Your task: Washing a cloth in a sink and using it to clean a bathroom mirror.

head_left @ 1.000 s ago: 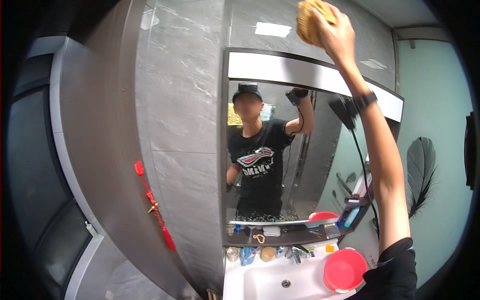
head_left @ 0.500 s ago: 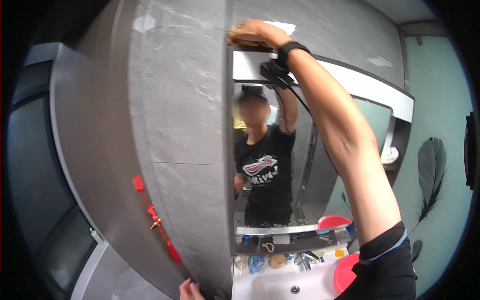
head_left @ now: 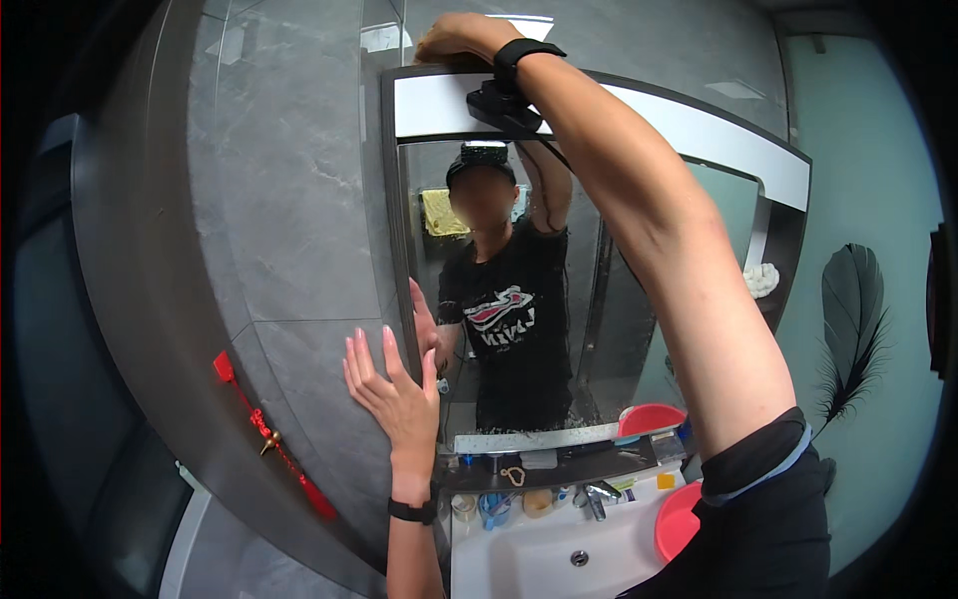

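My right hand (head_left: 454, 38) is raised to the top left corner of the wall mirror (head_left: 599, 299). Its fingers are closed and pressed on the mirror's upper frame; only a sliver of the yellow sponge shows under them. A black band circles that wrist. My left hand (head_left: 394, 389) lies flat and open, fingers spread, on the grey tile wall (head_left: 289, 230) just beside the mirror's left edge, holding nothing. It also wears a black wristband (head_left: 412, 511). The mirror reflects me and both arms.
Below the mirror a dark shelf (head_left: 559, 467) holds several small toiletries. Under it is a white sink (head_left: 539, 559) with a faucet (head_left: 594, 499) and a red basin (head_left: 679, 519). A red tassel ornament (head_left: 264, 434) hangs on the left wall; a feather decal (head_left: 853, 329) marks the right wall.
My right hand swept left along the top of the mirror to its left corner. My left hand rose into view and settled flat on the tile wall.
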Demonstrator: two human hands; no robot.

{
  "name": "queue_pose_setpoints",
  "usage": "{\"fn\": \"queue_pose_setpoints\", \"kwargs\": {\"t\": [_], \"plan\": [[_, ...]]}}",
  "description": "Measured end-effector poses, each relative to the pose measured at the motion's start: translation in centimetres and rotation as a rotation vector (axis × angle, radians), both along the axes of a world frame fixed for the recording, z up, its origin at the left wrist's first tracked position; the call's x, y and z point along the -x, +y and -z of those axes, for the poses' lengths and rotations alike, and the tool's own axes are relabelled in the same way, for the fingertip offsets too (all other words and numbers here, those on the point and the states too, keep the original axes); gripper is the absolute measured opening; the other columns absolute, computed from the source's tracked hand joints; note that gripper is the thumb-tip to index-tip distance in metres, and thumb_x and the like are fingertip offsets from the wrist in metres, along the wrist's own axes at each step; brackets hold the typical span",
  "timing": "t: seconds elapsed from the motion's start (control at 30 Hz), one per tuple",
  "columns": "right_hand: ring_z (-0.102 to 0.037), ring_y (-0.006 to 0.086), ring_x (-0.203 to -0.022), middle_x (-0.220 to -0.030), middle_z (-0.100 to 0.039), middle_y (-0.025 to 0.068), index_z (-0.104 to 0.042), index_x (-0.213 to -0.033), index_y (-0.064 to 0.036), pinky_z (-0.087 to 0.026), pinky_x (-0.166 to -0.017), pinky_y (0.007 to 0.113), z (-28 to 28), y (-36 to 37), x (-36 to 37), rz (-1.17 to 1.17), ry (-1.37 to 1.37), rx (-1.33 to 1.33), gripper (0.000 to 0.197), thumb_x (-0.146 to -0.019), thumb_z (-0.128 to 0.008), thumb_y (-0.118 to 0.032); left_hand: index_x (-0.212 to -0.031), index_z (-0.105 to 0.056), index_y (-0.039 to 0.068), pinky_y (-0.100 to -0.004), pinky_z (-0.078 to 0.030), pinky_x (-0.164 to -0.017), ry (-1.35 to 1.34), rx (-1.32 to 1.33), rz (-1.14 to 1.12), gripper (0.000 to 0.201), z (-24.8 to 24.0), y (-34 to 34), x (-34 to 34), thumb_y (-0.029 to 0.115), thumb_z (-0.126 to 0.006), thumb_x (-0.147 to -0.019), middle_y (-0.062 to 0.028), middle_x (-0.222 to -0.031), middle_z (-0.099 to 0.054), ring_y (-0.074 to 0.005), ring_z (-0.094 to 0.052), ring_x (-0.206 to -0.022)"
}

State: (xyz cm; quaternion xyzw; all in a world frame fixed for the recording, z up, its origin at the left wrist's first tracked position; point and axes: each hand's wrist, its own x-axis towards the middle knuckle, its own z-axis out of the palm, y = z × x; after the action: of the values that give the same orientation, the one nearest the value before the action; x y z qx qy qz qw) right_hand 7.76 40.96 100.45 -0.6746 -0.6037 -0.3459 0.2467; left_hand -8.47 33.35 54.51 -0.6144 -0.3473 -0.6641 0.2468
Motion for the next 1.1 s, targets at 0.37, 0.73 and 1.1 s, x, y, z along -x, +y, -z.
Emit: {"fn": "queue_pose_setpoints", "kwargs": {"t": [0.37, 0.73, 1.1], "plan": [[-0.067, 0.0311, -0.113, -0.121, -0.070, 0.0127, -0.074, -0.118, -0.0161, -0.051, -0.095, 0.045, 1.0, -5.6, -7.4, 0.177, -0.125, -0.034, 0.054, -0.080, -0.068, -0.054, -0.151, -0.037, 0.014, -0.0600, -0.028, -0.116, -0.013, -0.021, -0.130, 0.074, -0.1, 1.1, 0.5, 0.018, -0.075, -0.088, -0.0212, -0.154, -0.033, -0.0422, -0.033, -0.143], [-0.065, 0.0360, -0.110, -0.125, -0.067, 0.0129, -0.068, -0.125, -0.0206, -0.051, -0.094, 0.047, 2.8, -21.9, -22.4, 0.164, -0.331, 0.104, 0.036, -0.095, -0.056, -0.036, -0.150, -0.038, 0.009, -0.0550, -0.033, -0.114, -0.016, -0.056, -0.225, 0.070, 0.0, 1.4, -0.6, 0.025, -0.073, -0.091, -0.0190, -0.153, -0.035, -0.0398, -0.037, -0.141], [-0.064, 0.0356, -0.111, -0.123, -0.068, 0.0113, -0.070, -0.120, -0.0191, -0.051, -0.093, 0.045, 3.5, -34.2, -36.2, 0.574, -0.016, 0.066, 0.037, -0.093, -0.057, -0.042, -0.152, -0.041, 0.015, -0.0459, -0.042, -0.107, -0.001, -0.121, -0.446, 0.067, 0.6, 2.3, 0.3, 0.035, -0.070, -0.094, -0.0076, -0.152, -0.041, -0.0286, -0.044, -0.139]]}}
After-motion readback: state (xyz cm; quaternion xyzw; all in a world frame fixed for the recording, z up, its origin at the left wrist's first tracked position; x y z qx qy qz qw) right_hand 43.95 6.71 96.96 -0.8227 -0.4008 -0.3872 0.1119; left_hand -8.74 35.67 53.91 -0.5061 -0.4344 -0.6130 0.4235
